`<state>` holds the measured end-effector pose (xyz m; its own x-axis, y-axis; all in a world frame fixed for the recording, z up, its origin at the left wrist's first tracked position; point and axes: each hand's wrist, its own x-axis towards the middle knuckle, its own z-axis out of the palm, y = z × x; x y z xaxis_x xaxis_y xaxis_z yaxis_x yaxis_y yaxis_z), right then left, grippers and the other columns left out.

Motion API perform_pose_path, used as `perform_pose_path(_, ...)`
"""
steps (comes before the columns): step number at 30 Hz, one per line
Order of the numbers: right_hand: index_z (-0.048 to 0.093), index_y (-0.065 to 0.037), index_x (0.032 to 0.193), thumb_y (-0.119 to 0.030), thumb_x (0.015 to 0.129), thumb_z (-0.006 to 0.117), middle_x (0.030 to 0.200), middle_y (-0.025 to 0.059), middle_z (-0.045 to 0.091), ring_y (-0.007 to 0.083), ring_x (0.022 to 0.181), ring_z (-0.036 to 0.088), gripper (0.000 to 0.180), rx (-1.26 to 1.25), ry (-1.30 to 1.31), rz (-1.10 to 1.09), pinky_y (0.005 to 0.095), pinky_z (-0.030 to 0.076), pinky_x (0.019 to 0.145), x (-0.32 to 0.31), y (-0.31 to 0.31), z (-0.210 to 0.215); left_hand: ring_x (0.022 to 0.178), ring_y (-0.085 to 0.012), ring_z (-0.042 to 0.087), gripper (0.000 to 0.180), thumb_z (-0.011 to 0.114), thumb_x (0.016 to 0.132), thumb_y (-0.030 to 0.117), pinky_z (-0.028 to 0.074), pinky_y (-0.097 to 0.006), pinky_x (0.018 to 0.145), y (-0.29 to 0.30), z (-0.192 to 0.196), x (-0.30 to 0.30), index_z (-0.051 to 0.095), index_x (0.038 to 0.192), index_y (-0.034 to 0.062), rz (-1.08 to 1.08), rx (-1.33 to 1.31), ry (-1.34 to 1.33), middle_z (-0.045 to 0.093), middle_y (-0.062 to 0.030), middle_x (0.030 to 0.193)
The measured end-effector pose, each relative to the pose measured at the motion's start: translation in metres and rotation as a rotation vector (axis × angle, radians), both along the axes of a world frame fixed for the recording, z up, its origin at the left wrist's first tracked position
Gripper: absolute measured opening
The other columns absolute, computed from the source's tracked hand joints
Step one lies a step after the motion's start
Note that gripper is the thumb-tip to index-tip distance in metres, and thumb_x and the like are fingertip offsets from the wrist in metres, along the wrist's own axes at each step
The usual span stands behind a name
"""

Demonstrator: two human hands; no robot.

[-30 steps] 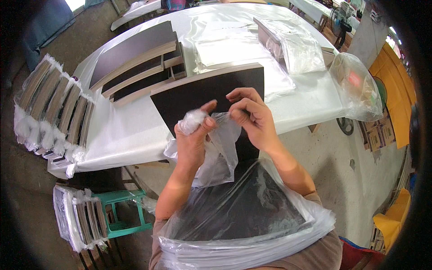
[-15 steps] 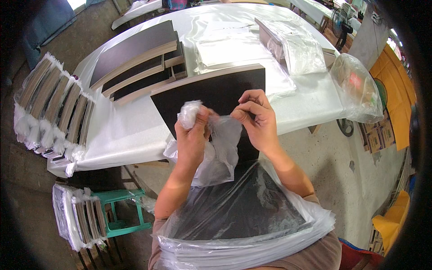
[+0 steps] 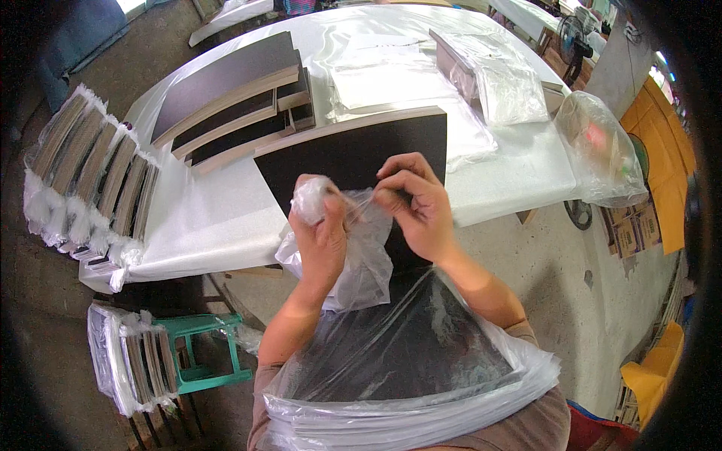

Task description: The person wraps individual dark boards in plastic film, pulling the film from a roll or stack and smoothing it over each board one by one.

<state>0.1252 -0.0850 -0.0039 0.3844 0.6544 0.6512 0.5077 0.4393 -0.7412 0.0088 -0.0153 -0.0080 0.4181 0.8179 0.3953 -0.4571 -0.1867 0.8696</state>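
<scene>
My left hand [image 3: 322, 244] is closed around a bunched wad of thin clear plastic [image 3: 310, 200]. A translucent plastic bag [image 3: 361, 274] hangs down from it. To its right, my right hand [image 3: 423, 207] pinches a stretched strand of the same plastic between thumb and fingers. Behind both hands a black panel [image 3: 361, 154] with a pale edge stands tilted against the table's near side; the hands and bag hide part of it. Against my body lies a plastic-covered black sheet [image 3: 398, 342] with layered film edges.
Several black panels [image 3: 226, 79] are stacked on the white-covered table [image 3: 218, 233]. Beside them lie white sheets [image 3: 391, 86] and a plastic-wrapped bundle [image 3: 500, 86]. Wrapped panels [image 3: 94, 169] lean at the left edge. Below is a green stool [image 3: 207, 349]; a filled clear bag [image 3: 602, 150] sits right.
My right hand has shifted slightly left and now draws the plastic into a narrow strand. My left hand has turned a little, bringing the wad lower and to the left.
</scene>
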Motion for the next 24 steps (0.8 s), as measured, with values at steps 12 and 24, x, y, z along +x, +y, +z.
perform_pose_path(12, 0.059, -0.004, 0.080, -0.008, 0.072, 0.063, 0.089, 0.0072, 0.048, 0.0173, 0.078, 0.050, 0.010, -0.029, 0.123, -0.004, 0.0261, 0.040, 0.067, 0.007, -0.005, -0.006, 0.054, -0.0053, 0.043, 0.015, 0.069, 0.071, 0.014, 0.035, -0.021, 0.049, 0.005, 0.010, -0.010, 0.061, 0.074, 0.0010, -0.061, -0.101, 0.333, 0.051, 0.0026, 0.059)
perform_pose_path(24, 0.054, -0.002, 0.076, -0.005, 0.074, 0.060, 0.092, 0.0095, 0.043, 0.0184, 0.081, 0.047, 0.007, 0.003, -0.058, -0.026, 0.0279, 0.039, 0.070, 0.003, 0.000, -0.001, 0.064, -0.0061, 0.048, 0.020, 0.069, 0.070, 0.014, 0.036, -0.022, 0.055, -0.001, 0.015, -0.004, 0.055, 0.078, 0.0039, -0.309, -0.217, 0.134, 0.050, 0.0024, 0.067)
